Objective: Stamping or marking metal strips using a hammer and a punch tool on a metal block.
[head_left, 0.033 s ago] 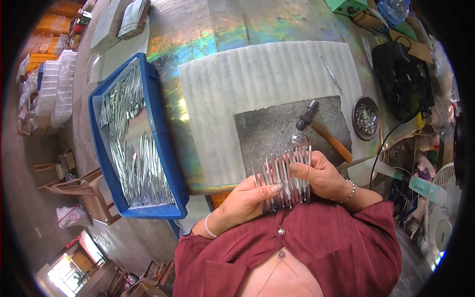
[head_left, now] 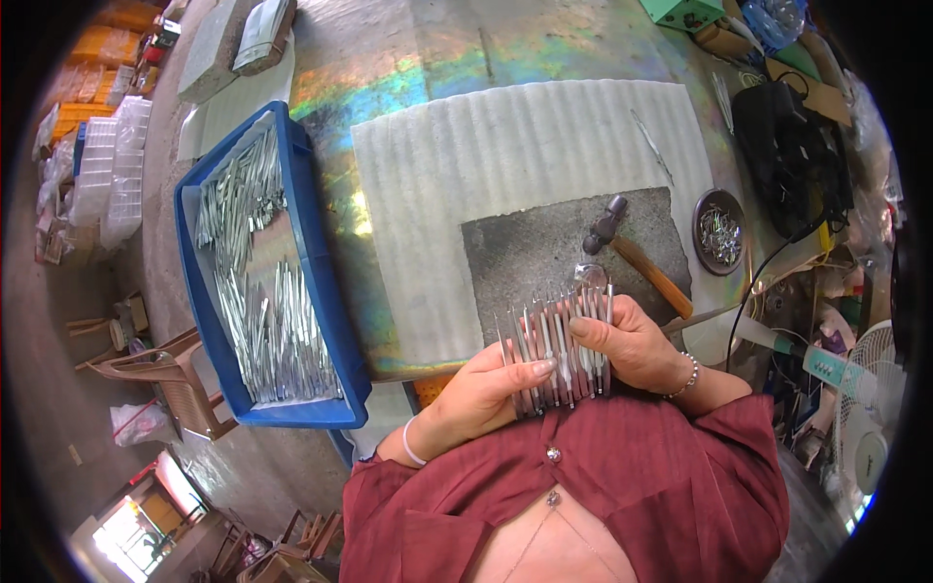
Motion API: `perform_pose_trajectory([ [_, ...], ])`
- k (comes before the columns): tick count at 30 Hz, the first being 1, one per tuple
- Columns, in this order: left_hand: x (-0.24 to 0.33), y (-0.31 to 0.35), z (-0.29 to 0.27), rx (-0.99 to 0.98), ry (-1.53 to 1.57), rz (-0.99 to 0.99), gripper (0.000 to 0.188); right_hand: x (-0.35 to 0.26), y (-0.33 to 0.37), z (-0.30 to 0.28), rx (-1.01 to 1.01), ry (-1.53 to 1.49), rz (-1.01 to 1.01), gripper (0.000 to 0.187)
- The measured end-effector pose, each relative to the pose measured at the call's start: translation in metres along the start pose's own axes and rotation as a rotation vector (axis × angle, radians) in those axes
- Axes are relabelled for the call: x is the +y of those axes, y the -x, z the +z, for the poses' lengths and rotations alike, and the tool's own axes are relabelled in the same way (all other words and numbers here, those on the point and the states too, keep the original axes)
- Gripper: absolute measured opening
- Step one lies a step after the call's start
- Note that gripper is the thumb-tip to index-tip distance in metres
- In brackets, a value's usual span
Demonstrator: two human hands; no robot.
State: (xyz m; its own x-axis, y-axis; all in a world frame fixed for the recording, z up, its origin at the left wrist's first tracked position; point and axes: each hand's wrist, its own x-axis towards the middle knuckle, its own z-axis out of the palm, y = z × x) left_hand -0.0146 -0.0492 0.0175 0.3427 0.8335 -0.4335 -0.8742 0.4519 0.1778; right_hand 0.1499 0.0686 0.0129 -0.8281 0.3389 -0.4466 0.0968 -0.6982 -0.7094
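Observation:
A fanned row of thin pointed metal rods (head_left: 547, 335) stands upright side by side in front of my chest. My left hand (head_left: 478, 389) is closed on the lower left end of the row, thumb across the front. At the right end, my right hand (head_left: 637, 352) is closed on it too, thumb on the rods. Just beyond lies a dark, rough slab (head_left: 525, 243), bearing a hammer (head_left: 646, 272) with a wooden handle. A small clear round piece (head_left: 589, 277) is beside the hammer, partly behind the rod tips.
A blue tray (head_left: 316, 262) of many similar rods stands at the left. White foam sheet (head_left: 418, 165) lies under the slab, with one slim rod (head_left: 651, 141) on it. To the right are a round dish (head_left: 719, 264) of small metal parts, a black cable and a fan (head_left: 865, 408).

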Motion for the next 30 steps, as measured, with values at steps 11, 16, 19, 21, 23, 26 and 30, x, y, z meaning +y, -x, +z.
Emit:
perform_pose_trajectory([
  [11,0.0,0.003,0.001,0.038,0.05,0.021,0.034,0.003,0.002,0.004,0.048,-0.036,0.045,0.026],
  [16,-0.003,0.006,-0.011,-0.018,0.091,-0.008,0.031,0.002,0.001,0.01,0.064,-0.007,0.025,0.027],
  [19,-0.004,0.01,-0.013,-0.002,0.111,0.011,0.032,0.004,-0.002,0.015,0.069,-0.006,0.052,0.027],
  [21,-0.003,0.014,-0.013,-0.005,0.148,0.031,0.032,0.005,-0.005,0.019,0.077,0.008,0.068,0.027],
  [23,-0.003,0.019,-0.015,-0.009,0.188,0.052,0.031,0.004,-0.008,0.025,0.077,-0.021,0.093,0.027],
  [26,-0.005,0.029,-0.02,0.04,0.229,0.082,0.03,0.006,-0.012,0.033,0.055,0.031,0.094,0.028],
  [30,-0.01,0.04,-0.032,0.011,0.278,0.107,0.028,0.013,-0.017,0.045,0.044,0.068,0.113,0.028],
])
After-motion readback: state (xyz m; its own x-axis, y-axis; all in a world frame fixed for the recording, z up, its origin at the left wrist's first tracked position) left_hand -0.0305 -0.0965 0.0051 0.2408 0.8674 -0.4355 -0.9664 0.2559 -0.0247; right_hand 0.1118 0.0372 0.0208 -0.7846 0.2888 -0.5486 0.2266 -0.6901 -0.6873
